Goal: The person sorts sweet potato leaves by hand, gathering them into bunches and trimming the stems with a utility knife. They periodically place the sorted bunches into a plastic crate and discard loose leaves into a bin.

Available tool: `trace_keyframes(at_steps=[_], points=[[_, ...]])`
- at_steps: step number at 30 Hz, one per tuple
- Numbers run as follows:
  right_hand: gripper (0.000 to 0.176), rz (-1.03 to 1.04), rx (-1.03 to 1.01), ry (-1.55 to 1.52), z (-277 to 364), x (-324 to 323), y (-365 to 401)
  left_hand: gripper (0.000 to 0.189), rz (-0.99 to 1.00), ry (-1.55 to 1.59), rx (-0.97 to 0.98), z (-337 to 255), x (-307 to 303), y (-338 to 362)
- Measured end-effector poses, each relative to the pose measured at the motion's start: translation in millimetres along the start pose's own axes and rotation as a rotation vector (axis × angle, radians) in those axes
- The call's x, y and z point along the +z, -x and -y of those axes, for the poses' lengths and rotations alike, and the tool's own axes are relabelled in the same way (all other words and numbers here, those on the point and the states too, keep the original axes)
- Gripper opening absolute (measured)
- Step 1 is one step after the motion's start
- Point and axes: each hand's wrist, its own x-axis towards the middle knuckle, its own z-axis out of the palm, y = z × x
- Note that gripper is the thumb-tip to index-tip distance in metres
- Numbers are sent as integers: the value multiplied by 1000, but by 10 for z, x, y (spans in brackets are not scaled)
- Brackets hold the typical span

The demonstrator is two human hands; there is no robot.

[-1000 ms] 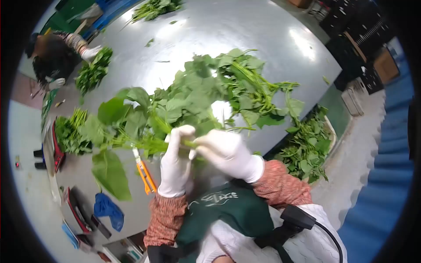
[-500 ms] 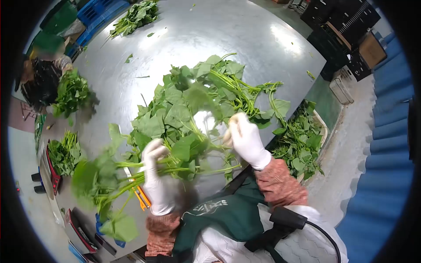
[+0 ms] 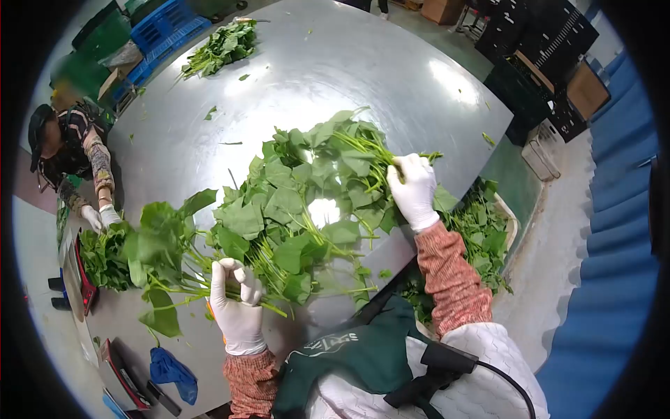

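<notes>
My left hand (image 3: 237, 300), in a white glove, is closed around a small bunch of leafy green stems (image 3: 162, 248). Their leaves spread out to the left, and cut ends poke out to the right of my fingers. A loose pile of leafy greens (image 3: 269, 199) lies on the metal table in front of me. At the pile's right side, my gloved right hand (image 3: 414, 188) has its fingers closed on some stems (image 3: 373, 150). A bit of an orange tool (image 3: 209, 309) shows beside my left hand, which hides most of it.
Bottom right, a container of greens (image 3: 481, 234) stands below the table edge. A co-worker's gloved hands (image 3: 101, 218) are over greens (image 3: 105, 258) by a red scale (image 3: 85, 276). A blue bag (image 3: 173, 375) and a far bunch (image 3: 222, 49) lie on the metal table (image 3: 335, 56).
My right hand has moved up and right to the stems there. My left hand, still holding its bunch, has shifted slightly down and left. The co-worker has lowered a bunch onto the scale area.
</notes>
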Motion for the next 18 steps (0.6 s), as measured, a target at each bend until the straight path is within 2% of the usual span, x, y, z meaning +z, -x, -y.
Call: trace_keyframes(at_steps=[3, 5, 7, 10, 14, 18], points=[[11, -148, 22, -200, 226, -224, -42, 22, -27, 78, -55, 4, -6, -22], [8, -143, 109, -375, 291, -256, 10, 22, 3, 180, -132, 66, -30, -57], [9, -28, 502, -872, 517, -360, 44, 23, -8, 187, -178, 126, 10, -80], [13, 36, 502, -964, 662, -431, 113, 20, 80, 130, -191, 176, 108, -131], [15, 54, 462, -940, 977, -423, 310, 18, 59, 47, -241, 233, 297, -170], [19, 157, 146, -678, 1235, -407, 485, 18, 29, -78, -300, 332, 442, -169]])
